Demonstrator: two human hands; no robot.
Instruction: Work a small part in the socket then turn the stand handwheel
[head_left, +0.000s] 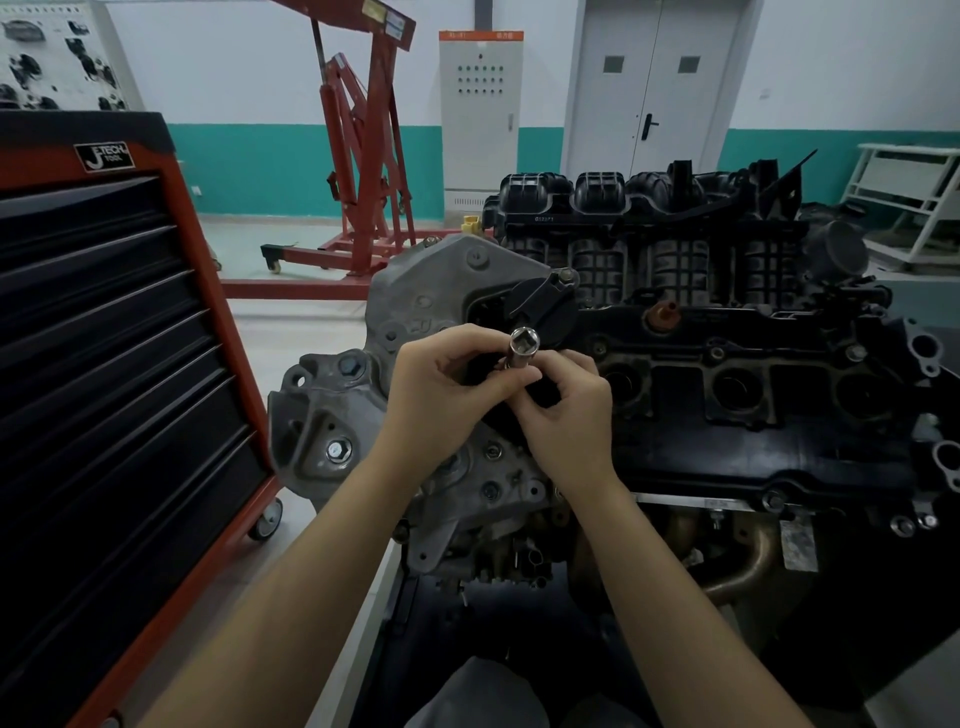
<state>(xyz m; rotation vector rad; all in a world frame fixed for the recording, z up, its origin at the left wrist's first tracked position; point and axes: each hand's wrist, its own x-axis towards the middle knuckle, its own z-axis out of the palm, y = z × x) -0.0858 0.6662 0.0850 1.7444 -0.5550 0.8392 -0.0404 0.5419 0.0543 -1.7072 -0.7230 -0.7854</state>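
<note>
Far left of the frame: red tool cabinet (119, 332), drawers shut. Centre: left hand (436, 395), fingers curled round a chrome socket (523, 349); right hand (569, 415) just beside, fingertips pinching its lower end. Both poised above the engine (727, 374), near the open plug wells (732, 389) at right. Likely risk: socket slipping from so light a pinch and dropping into a well or down beside the block. Socket itself: short, shiny steel cylinder, square drive hole facing up toward the camera.
</note>
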